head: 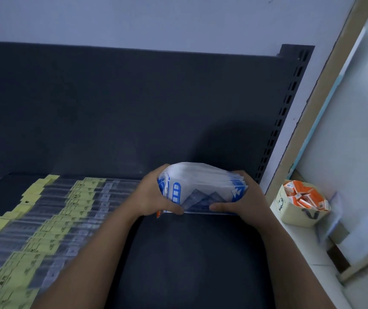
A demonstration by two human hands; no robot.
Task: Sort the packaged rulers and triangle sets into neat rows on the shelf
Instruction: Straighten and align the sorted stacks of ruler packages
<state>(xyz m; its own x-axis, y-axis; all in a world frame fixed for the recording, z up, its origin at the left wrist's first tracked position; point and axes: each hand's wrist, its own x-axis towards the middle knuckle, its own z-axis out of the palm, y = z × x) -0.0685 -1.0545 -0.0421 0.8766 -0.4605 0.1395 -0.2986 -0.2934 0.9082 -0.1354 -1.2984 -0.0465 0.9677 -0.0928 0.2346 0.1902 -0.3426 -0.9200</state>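
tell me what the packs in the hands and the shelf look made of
Stack of triangle set packs: likely thin plastic sleeves, translucent and glossy; the triangles show through. Shelf: probably painted metal, matte dark grey; its upright has punched slots.

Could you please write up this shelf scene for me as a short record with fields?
held item: stack of triangle sets, gripped at both ends
left hand: curled round the stack's left end
right hand: curled round its right end
rulers: yellow-labelled, in overlapping rows left of the stack
shelf: dark
box: holds orange packets, right of the shelf
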